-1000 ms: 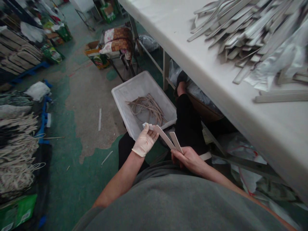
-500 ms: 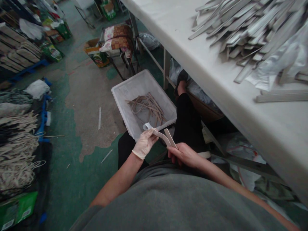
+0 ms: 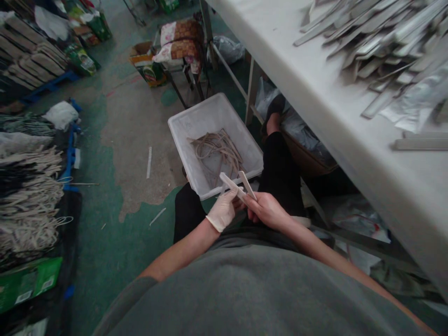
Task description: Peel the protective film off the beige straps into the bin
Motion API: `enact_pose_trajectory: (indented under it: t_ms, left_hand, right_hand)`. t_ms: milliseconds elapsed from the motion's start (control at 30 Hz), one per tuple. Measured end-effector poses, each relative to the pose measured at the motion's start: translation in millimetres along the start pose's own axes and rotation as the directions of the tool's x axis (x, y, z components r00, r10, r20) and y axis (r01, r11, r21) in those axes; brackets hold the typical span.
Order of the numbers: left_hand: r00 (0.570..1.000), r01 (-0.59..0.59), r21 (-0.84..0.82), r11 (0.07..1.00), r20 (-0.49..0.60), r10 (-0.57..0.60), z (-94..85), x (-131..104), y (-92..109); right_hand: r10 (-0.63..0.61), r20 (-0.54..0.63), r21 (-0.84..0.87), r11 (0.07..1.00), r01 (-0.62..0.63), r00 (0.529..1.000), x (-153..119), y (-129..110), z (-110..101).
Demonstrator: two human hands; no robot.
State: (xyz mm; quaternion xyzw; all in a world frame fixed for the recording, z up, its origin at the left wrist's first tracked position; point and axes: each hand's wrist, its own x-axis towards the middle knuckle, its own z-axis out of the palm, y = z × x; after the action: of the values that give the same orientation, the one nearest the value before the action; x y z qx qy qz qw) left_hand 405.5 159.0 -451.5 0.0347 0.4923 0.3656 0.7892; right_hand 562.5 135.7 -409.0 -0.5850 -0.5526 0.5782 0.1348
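Note:
My left hand (image 3: 224, 209), in a pale glove, is closed on a light flat strip (image 3: 229, 182) over the near edge of a white bin. Bare and close beside it, my right hand (image 3: 268, 210) pinches the lower end of that strip together with a second flat strip (image 3: 248, 185). The two strips spread apart in a V above my fingers. Inside the white bin (image 3: 182, 135) lies a tangle of beige strips (image 3: 220, 151). The fingertips of both hands are partly hidden.
On the right, a white-covered table (image 3: 336, 107) carries a heap of flat strips (image 3: 381, 42). Beyond the bin are a stool with a patterned cushion (image 3: 182, 39) and a cardboard box (image 3: 149, 65). Bundles of cords (image 3: 31, 200) lie at the left.
My left hand has moved right, closer to my right hand. The strip that curved between the hands now points straight up and left. The whole view has shifted slightly.

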Motion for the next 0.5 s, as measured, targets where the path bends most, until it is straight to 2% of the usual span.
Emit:
enact_pose_trajectory:
  t_ms: [100,167,267,367,433,500]
  left_hand:
    - [0.999,-0.017,-0.022,1.0,-0.038,0.016,-3.6,1,1]
    - [0.997,-0.029,-0.05,0.998,-0.078,0.025,-8.1,1,4]
    - [0.996,0.027,-0.046,0.999,-0.08,-0.031,-11.5,2,1]
    - [0.99,0.106,-0.04,0.994,-0.087,-0.109,-9.5,3,-2]
    - [0.993,0.068,-0.104,0.992,-0.086,-0.077,-7.0,0,4]
    - [0.999,-0.015,-0.181,0.983,-0.045,0.006,-4.2,-5,15]
  right_hand:
    - [-0.02,0.017,-0.146,0.989,0.022,1.0,1,-5,-7]
    - [0.011,0.002,-0.282,0.959,-0.01,1.0,-2,-8,-10]
    - [0.041,-0.049,-0.45,0.891,-0.059,0.998,-1,-15,-8]
    - [0.0,-0.054,-0.448,0.894,-0.024,0.999,9,-20,-3]
    - [-0.014,-0.048,-0.406,0.914,-0.006,0.999,15,-18,-2]
    - [0.005,-0.037,-0.378,0.926,-0.019,0.999,17,-13,-3]
